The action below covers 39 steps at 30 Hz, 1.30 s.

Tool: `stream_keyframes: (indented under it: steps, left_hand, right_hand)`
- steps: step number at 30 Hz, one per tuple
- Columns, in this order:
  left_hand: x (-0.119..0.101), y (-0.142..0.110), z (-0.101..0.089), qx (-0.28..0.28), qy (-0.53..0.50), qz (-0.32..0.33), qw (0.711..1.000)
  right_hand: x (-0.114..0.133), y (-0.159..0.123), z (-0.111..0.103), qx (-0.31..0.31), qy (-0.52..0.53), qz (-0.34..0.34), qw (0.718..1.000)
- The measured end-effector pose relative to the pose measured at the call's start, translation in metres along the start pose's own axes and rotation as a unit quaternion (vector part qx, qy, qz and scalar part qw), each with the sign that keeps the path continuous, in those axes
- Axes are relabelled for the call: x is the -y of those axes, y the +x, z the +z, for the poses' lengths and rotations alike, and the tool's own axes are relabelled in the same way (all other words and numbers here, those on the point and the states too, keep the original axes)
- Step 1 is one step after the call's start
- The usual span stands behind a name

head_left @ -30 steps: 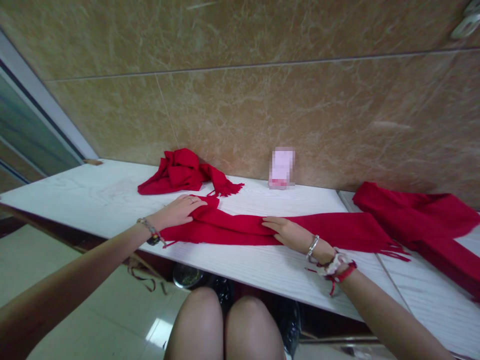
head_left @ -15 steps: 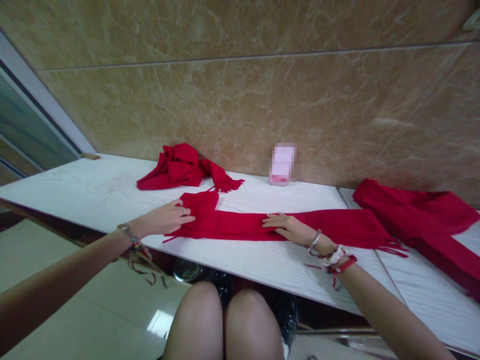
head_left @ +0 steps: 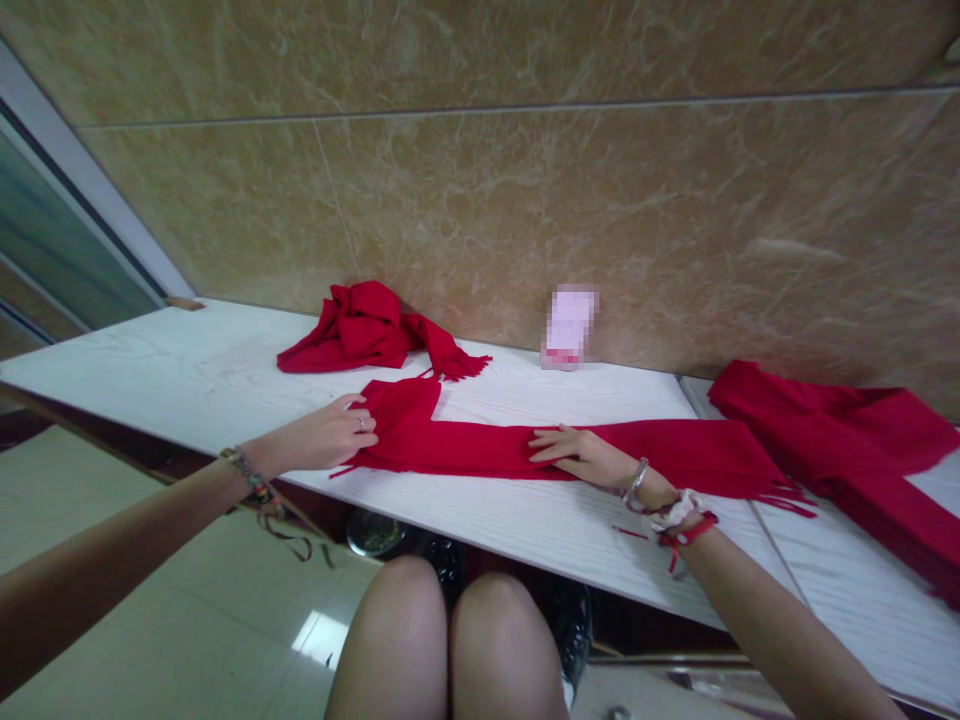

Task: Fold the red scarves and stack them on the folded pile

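A long red scarf (head_left: pixel 480 448) lies flat across the white table, its fringe at the right end. At its left end the cloth turns back in a fold. My left hand (head_left: pixel 337 432) is closed on that folded end, with curled fingers at the cloth's edge. Over the middle of the strip, my right hand (head_left: pixel 581 453) rests palm down, its fingers stretched out and a little apart. The underside of the fold is hidden.
Behind the left end sits a crumpled red scarf (head_left: pixel 364 325). More red cloth (head_left: pixel 832 420) lies on the right. A blurred pink-and-white box (head_left: pixel 570 325) stands against the tiled wall (head_left: pixel 480 220). The table's (head_left: pixel 450 510) near edge is above my knees.
My left hand has shifted slightly left, its fingers curling more at the scarf's end. My right hand stays nearly in place on the strip.
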State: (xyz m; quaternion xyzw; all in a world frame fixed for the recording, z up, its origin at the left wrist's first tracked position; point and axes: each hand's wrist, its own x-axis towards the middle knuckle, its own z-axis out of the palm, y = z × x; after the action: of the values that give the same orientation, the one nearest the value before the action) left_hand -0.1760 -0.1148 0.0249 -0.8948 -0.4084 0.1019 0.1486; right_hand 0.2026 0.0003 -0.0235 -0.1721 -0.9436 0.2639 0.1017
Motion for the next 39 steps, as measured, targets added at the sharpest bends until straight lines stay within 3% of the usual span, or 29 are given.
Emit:
stream_keyframes:
  steps: [6,12,20,24,28,31,34,39]
  left_hand:
    - [-0.009,0.01,-0.002,-0.008,-0.004,0.023,1.0]
    - [-0.006,0.009,-0.017,-0.032,-0.024,-0.01,0.999]
    - [-0.018,0.011,-0.007,-0.003,-0.027,0.031,0.999]
    - [-0.024,0.032,-0.013,-0.032,-0.043,0.029,0.998]
    - [-0.048,0.065,-0.005,-0.039,-0.084,-0.063,0.994]
    - [-0.069,0.079,0.01,-0.015,-0.122,-0.099,0.987]
    - [-0.076,0.078,0.02,0.039,-0.145,-0.126,0.981]
    - [-0.069,0.071,0.012,0.123,-0.172,-0.156,0.965]
  right_hand:
    - [0.004,0.002,0.003,0.007,-0.038,0.005,0.999]
    - [0.0,0.0,0.0,-0.02,0.003,-0.023,1.0]
    - [0.004,0.0,0.0,0.013,-0.043,-0.024,0.999]
    - [0.006,0.001,0.001,0.014,-0.064,-0.031,0.997]
    - [0.006,0.001,0.002,0.015,-0.076,-0.028,0.997]
    - [0.005,-0.001,0.003,0.014,-0.08,-0.021,0.996]
    - [0.006,-0.002,0.003,0.021,-0.078,-0.014,0.997]
    - [0.012,-0.002,0.001,0.034,-0.056,-0.023,0.998]
